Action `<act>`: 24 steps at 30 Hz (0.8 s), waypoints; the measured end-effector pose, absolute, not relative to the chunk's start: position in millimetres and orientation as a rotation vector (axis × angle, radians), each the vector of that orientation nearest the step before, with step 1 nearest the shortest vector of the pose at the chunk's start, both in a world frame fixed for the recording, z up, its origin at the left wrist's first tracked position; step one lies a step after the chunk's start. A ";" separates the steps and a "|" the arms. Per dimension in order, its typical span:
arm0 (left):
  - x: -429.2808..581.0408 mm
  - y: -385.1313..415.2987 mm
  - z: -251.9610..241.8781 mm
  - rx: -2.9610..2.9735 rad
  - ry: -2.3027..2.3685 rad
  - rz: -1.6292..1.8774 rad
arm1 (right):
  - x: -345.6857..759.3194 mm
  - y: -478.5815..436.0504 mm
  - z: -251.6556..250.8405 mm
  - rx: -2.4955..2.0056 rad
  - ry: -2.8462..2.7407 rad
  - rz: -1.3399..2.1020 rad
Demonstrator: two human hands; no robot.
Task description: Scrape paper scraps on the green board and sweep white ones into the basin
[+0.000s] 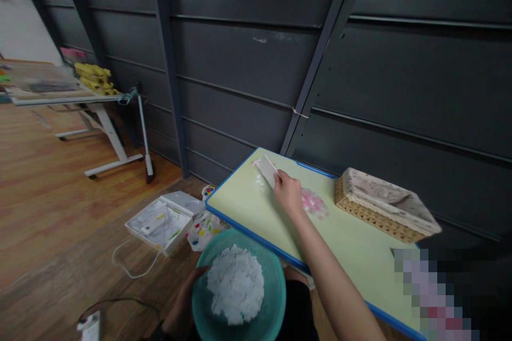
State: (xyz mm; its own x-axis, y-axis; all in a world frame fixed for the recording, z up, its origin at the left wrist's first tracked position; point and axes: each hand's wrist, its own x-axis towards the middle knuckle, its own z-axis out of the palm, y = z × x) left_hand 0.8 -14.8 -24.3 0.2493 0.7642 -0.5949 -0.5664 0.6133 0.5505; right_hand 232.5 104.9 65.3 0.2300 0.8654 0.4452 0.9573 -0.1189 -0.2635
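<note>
My right hand (287, 189) reaches over the yellow-green, blue-edged table (236, 197). It is closed on a flat white rectangular scraper (267, 170), held tilted with one edge at the tabletop. Small white and pinkish bits (259, 181) lie around the scraper. Beside my wrist is a patch of pink and white pieces (314, 203). Below the table's near edge, my left hand (191, 290) grips the left side of a green bowl (278, 282). A heap of white, crumbly lumps (236, 285) fills much of the bowl.
A cloth-lined wicker basket (380, 213) stands at the table's back right. On the floor to the left are an open white box (160, 224), colourful-spotted sheeting (202, 232) and a power strip (91, 326) with cables. A dark panelled wall (240, 53) rises behind.
</note>
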 end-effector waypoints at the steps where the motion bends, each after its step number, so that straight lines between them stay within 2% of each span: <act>1: -13.4 -20.1 -32.8 0.239 0.976 0.916 | 232.6 103.4 65.2 -2.025 -1.678 -0.258; 8: -34.6 -19.7 -62.3 0.221 1.031 0.870 | 231.9 91.6 66.6 -2.035 -1.761 -0.320; 18: -32.7 -20.9 -34.4 0.217 0.974 0.902 | 238.5 75.5 79.9 -1.955 -1.952 -0.271; 24: -34.6 -17.8 -26.8 0.267 1.001 0.961 | 257.0 69.5 81.2 -1.891 -1.745 -0.287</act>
